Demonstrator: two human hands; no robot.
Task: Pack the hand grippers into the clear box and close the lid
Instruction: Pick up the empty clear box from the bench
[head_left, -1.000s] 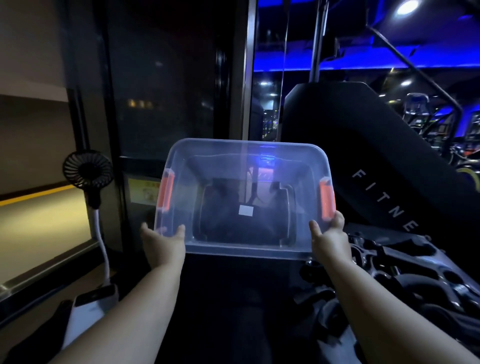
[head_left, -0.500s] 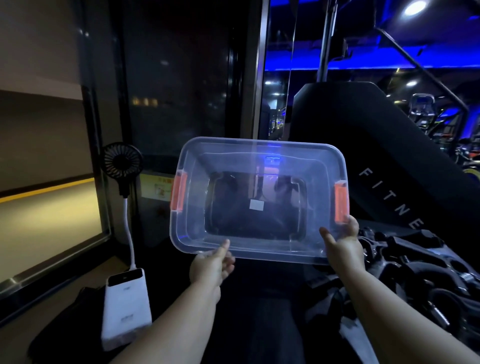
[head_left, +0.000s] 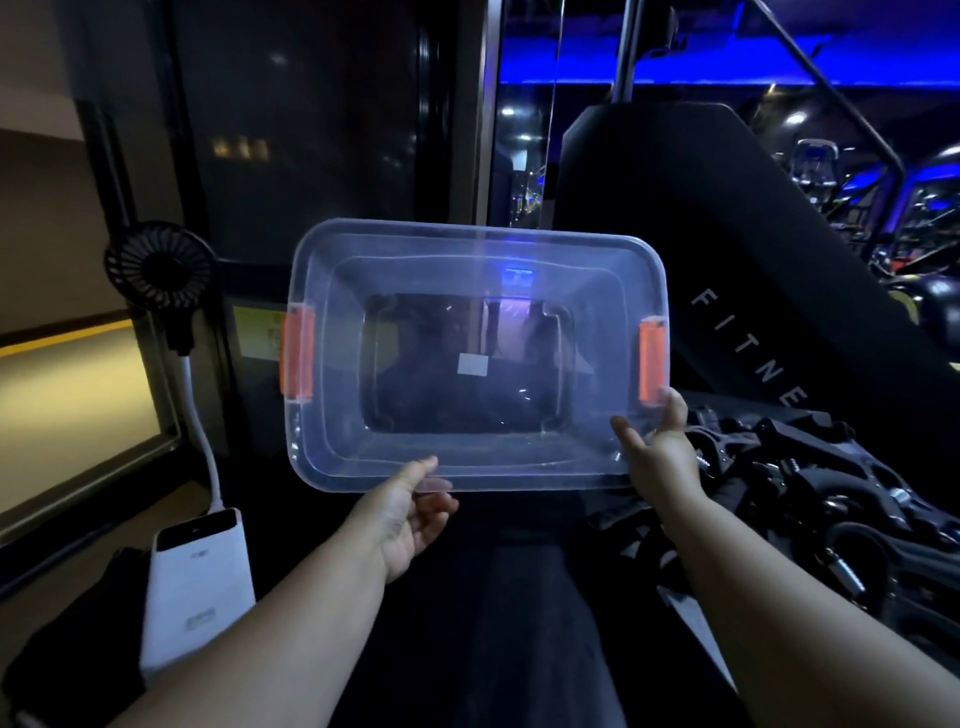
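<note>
Clear box (head_left: 467, 291) is held up in the air in front of the camera, tipped so its wide face points at the viewer and the base is visible through it. The long side runs left to right. There is one orange latch (head_left: 298, 356) on the left end and another (head_left: 652, 361) on the right end. A small white sticker (head_left: 472, 364) sits mid-base. Nothing shows inside the box. Can't tell whether a lid is on it.

Left hand (head_left: 410, 512) is at the lower long edge, left of centre. It pinches the rim with the thumb on the near face and the fingers curled under and behind.

Right hand (head_left: 662, 452) is at the lower right corner, just below the right latch. The thumb lies across the near face and the fingers wrap behind the end wall, so it has a grip on the box.

Hand grippers (head_left: 810, 483) are a black pile on the dark surface, low right. They sit just beyond the right hand and below the box, outside it.

A small black fan (head_left: 158, 267) stands on the left, with a white cable (head_left: 200, 436) running down to a white power bank (head_left: 200, 582). A black padded machine (head_left: 727, 249) with partial "FITNE" lettering stands behind on the right.
</note>
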